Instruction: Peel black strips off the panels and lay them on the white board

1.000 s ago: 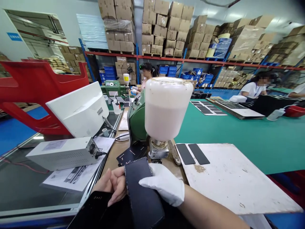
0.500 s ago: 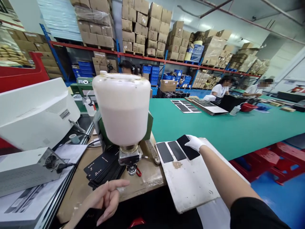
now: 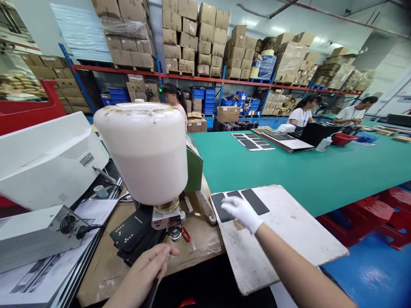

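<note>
Three black panels [image 3: 255, 201] lie on a white board [image 3: 289, 244], a stack [image 3: 131, 231] remains nearby, the gloved right hand [image 3: 242, 214] lies open over them, and the bare left hand [image 3: 141, 273] seems curled.

Right hand [image 3: 242, 214] in a white fabric glove, palm down, fingers [image 3: 228, 206] extended and close together, pointing up and left. Bare right forearm [image 3: 297, 267] angled in from the lower right corner. Bare left hand [image 3: 141, 273] low at the frame's bottom edge, fingers loosely curled, well apart from the gloved hand. Left wrist [image 3: 117, 301] partly cut off by the frame.
</note>
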Demonstrator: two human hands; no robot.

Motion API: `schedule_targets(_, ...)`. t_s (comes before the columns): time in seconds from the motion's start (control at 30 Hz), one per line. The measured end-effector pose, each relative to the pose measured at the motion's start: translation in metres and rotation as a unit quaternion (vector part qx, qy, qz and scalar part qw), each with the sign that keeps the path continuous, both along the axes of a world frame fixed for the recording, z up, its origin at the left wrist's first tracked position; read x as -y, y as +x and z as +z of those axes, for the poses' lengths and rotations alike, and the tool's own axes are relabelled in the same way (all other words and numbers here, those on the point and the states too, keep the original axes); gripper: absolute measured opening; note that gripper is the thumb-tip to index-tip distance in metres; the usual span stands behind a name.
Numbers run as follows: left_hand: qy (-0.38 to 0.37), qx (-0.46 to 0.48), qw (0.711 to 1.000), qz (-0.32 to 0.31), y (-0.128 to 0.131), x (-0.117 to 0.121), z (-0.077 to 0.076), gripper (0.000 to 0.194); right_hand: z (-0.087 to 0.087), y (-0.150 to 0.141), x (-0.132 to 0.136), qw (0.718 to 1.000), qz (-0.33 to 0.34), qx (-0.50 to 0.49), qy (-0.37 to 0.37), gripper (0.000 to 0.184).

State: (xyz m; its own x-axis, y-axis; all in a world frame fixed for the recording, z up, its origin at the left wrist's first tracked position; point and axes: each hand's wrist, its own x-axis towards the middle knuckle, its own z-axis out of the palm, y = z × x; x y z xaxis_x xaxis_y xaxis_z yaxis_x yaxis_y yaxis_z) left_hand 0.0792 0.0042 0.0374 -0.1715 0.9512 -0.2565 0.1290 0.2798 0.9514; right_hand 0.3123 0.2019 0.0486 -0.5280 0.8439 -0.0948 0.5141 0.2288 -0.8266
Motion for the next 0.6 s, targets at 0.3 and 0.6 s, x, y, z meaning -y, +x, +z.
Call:
schedule_targets(0.3,0.087,-0.362,0.927,0.038,0.019,-0.014,0.021,0.031,-0.044,-0.065,0.141,0.862,0.258,-0.25,-0.356,0.061)
schedule_targets(0.6,0.02,0.133,0.99,-0.043,0.016,-0.012,0.021,0.027,-0.003,0.005,0.087,0.907,0.088,-0.312,-0.269,0.053)
